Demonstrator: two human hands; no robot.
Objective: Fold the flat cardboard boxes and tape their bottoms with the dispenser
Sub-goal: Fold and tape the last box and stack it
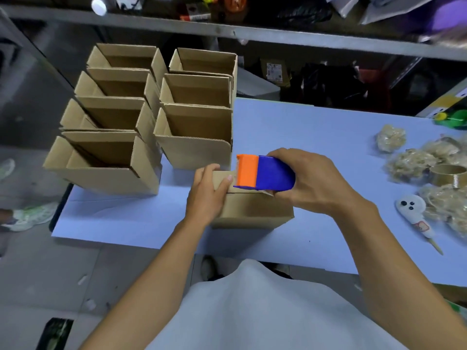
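Head view, looking down over my chest: my right hand (pixel 312 181) grips the tape dispenser (pixel 262 174) — blue body, orange front — with fingers curled over its top, and its underside rests on the upturned bottom of the cardboard box (pixel 250 210) I am working on. That box sits near the front edge of the bench (pixel 316 127), roughly midway along it. My left hand (pixel 208 190) holds the box's left end, thumb laid along the top flap and fingers wrapped over the far corner.

At the bench's left end stand seven folded boxes with their open tops up, in two rows running from front to back. The left row of four (pixel 106 137) hangs partly over the bench's left edge; the right row of three (pixel 197 109) stands just beside it, its nearest box close behind my left hand.

Along the right edge lie several crumpled wads of used tape (pixel 390 141) — too tangled to count exactly — with one empty tape core (pixel 448 175) among them. One white ghost-shaped toy on a stick (pixel 414 218) lies nearer the front right corner.
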